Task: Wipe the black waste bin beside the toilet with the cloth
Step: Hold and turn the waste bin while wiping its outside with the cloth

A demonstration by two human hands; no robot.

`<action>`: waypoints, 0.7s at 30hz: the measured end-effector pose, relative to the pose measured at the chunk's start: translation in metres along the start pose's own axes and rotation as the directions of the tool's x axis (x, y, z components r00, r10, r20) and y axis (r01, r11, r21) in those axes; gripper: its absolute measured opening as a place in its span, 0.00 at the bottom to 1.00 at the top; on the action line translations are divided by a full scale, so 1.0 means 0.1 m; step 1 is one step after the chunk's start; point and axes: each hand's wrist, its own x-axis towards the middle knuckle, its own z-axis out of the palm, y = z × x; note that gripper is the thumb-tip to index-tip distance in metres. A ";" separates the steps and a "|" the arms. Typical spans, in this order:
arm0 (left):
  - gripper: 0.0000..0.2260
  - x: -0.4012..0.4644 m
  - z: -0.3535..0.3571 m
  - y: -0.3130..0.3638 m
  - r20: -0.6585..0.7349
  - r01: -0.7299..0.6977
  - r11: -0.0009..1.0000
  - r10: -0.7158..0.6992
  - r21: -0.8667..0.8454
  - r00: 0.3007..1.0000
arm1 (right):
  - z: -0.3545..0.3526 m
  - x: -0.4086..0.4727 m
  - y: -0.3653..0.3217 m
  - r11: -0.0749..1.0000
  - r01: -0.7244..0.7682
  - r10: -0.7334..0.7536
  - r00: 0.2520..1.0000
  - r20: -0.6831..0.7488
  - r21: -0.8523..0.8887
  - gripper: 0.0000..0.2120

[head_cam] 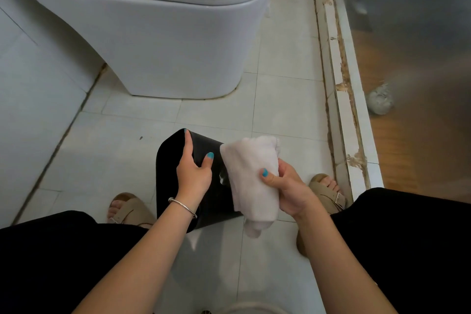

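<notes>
We see the black waste bin (173, 181) in the lower middle of the frame, standing on the floor between our sandalled feet, below the toilet (178, 41) that fills the upper left. Our left hand (193, 173) rests on the bin's top, fingers spread apart along the far edge and thumb held away from them, steadying it without clamping. Our right hand (288, 191) grips the white cloth (247, 176), thumb pressed over the fold and the fingers wrapped behind it; the cloth lies against the bin's right side, its loose tail hanging below the hand.

What could go wrong from here, as we judge it: the bin looks light, and a firm stroke down its right side could slide or tip it toward the left of the frame, since the left hand only rests on it. The dangling tail could drag on the floor and pick up grit, then smear it back onto the glossy black surface, where streaks would show readily. A small pale scrap shows by the cloth's left edge; we cannot tell what it is.

The floor is pale square tile (280, 99) with darkened grout. A raised white threshold (339, 79), chipped and stained brown along its seam, runs down the right of the frame, with a wood-toned floor (418, 140) beyond it. A tiled wall (33, 79) fills the left edge.
</notes>
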 end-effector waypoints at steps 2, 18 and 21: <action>0.36 -0.02 0.00 0.01 0.004 0.005 1.000 -0.005 0.007 1.000 | -0.03 -0.03 -0.02 0.994 -0.049 0.042 0.996 0.081 0.095 0.33; 0.35 0.01 0.04 -0.03 -0.005 0.002 1.000 -0.002 0.006 1.000 | 0.21 0.10 0.64 0.650 -0.114 -0.310 0.863 -0.399 -0.751 0.22; 0.35 0.03 0.02 -0.03 -0.010 0.002 1.000 -0.002 0.006 1.000 | 0.14 0.15 0.67 0.546 -0.114 -0.201 0.944 -0.262 -0.830 0.26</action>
